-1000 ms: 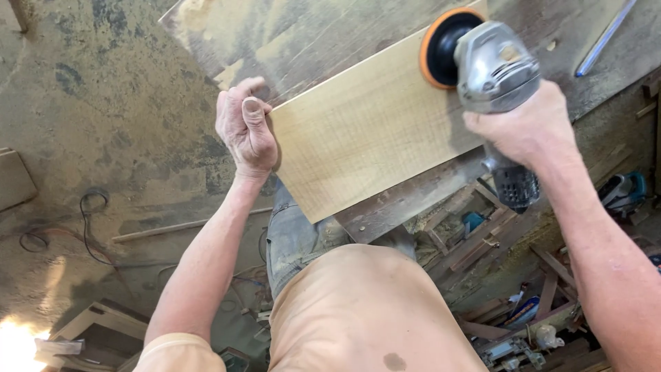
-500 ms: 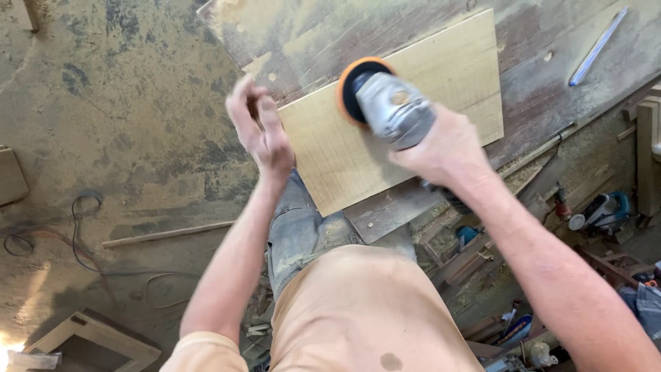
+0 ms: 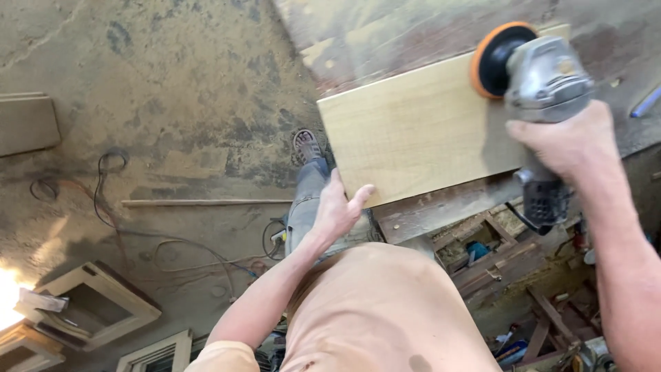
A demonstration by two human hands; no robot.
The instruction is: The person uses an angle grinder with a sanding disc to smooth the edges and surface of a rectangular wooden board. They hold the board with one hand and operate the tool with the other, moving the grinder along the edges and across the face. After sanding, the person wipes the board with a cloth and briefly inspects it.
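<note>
Head view, looking straight down over the person's torso. Pale wooden board point(image 3: 427, 131) lies flat on a worn, dusty worktop point(image 3: 441, 207), its long side running up toward the right; its lower left corner overhangs the worktop's edge.

Right hand point(image 3: 564, 141): grip wrapped tight around the grey body of an angle grinder point(image 3: 544, 89). Orange-rimmed black sanding disc point(image 3: 492, 58) sits on the board's upper right part, touching the surface. The tool's dark rear end point(image 3: 547, 200) points down past the board's near edge, with a black cord leaving it.

Left hand point(image 3: 339, 210): at the board's lower left corner, thumb up against the near edge, fingers point(image 3: 336, 182) reaching up along the short end. Grip is loosely spread; whether the fingers actually clamp the wood cannot be told from this angle.

Below the board, a sandalled foot point(image 3: 306, 146) and grey trouser leg point(image 3: 303, 207) stand on the stained concrete floor point(image 3: 172, 103). Cables point(image 3: 103, 186) and a thin wooden strip point(image 3: 206, 202) lie on the floor to the left; wooden frames point(image 3: 96, 310) at lower left. Scrap timber point(image 3: 502, 262) is heaped under the worktop at right.
</note>
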